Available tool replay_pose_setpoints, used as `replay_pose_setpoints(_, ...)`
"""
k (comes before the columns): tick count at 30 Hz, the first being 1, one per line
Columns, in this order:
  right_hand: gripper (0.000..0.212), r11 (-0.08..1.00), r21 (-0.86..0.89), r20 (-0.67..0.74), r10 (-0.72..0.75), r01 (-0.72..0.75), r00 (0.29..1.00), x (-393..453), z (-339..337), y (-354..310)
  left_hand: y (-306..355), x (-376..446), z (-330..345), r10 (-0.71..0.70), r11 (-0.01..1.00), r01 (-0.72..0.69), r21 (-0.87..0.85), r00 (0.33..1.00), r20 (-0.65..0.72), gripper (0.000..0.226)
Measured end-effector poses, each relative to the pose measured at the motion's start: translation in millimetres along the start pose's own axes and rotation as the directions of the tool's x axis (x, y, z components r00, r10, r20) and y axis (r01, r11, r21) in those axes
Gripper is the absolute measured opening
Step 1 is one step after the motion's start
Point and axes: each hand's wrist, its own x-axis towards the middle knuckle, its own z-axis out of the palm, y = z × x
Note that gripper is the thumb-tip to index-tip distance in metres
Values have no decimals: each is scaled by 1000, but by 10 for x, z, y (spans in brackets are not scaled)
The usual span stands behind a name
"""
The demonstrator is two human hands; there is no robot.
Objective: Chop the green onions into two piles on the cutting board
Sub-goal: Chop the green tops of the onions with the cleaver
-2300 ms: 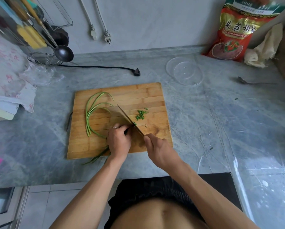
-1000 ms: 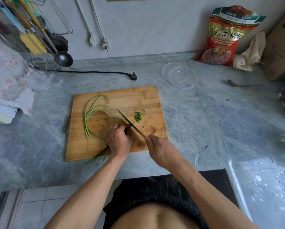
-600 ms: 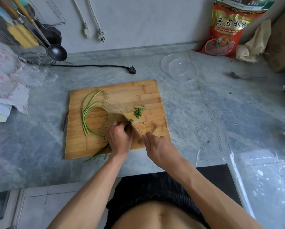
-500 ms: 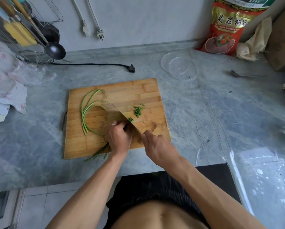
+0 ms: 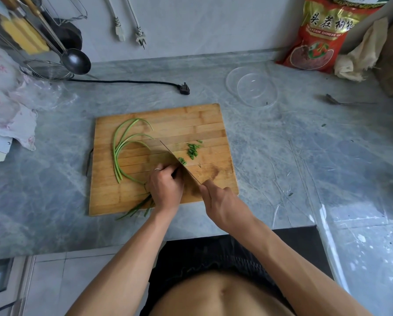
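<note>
Onions (image 5: 122, 151) are thin, soft, light stalks. We judge they bend and roll easily, so we'd pinch them bunched tight right behind the cut line, fingertips tucked back from the blade. They lie on the board (image 5: 163, 117), looping from the far left round toward the near middle, with dark tips poking off the near edge onto the desk (image 5: 54, 201).

Left hand (image 5: 166, 185) is curled down on the bunch at the board's near middle, holding the stalks flat; a ring shows on one finger. Right hand (image 5: 223, 204) is closed round the handle of the knife (image 5: 170, 156), which is hidden in the fist. The blade runs diagonally, just right of the left knuckles, touching or nearly so.

Cut bits (image 5: 193, 150) sit in one small heap right of the blade, a few more right at the edge. Only one pile so far; most of the stalks are uncut.
</note>
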Motion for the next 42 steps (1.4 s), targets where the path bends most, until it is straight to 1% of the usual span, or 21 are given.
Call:
replay_pose_setpoints(6,36,1000,31,3,3,-3,1000,39,3,-26,-1,-11,-2,-1,1000,1,-14,1000,10,14)
replay_pose_setpoints(8,36,998,60,11,30,-30,999,0,-29,-4,-7,-13,-12,21,999,-21,-36,1000,5,19)
replay_pose_setpoints(10,36,997,70,16,33,-34,999,-24,-68,-23,-11,-11,-11,34,999,-35,-42,999,-11,28)
replay_pose_setpoints(11,36,997,70,23,31,-32,999,-13,-81,-53,-15,-17,-5,31,999,-32,-41,999,-16,28)
replay_pose_setpoints(14,34,996,80,47,38,-41,998,95,-113,-141,-11,-29,16,6,999,-7,-42,1000,-16,18)
replay_pose_setpoints(17,34,987,124,23,98,-101,995,174,-90,-113,-24,-16,11,-3,999,3,-43,1000,-2,14)
replay_pose_setpoints(20,31,985,125,-18,119,-116,993,213,-65,-53,5,-13,3,-4,999,3,-38,1000,-3,13)
replay_pose_setpoints(22,31,988,119,-30,99,-94,995,262,-130,-37,14,-19,8,-2,999,2,-36,1000,-2,12)
replay_pose_setpoints(25,33,989,127,8,76,-76,997,301,-225,-32,-27,-20,10,3,999,-3,-34,1000,-2,10)
replay_pose_setpoints(30,40,982,179,-59,69,-58,996,237,-219,22,-40,-46,0,32,999,-32,-9,999,-9,5)
replay_pose_setpoints(33,43,981,192,-33,39,-32,999,171,-235,39,-41,-43,-14,38,999,-37,19,999,-9,6)
replay_pose_setpoints(38,41,984,179,12,10,-12,1000,96,-191,58,-15,-49,-43,27,1000,-27,9,1000,-3,5)
replay_pose_setpoints(42,40,981,191,33,15,-21,999,99,-180,60,-79,-72,-37,91,994,-93,60,995,42,10)
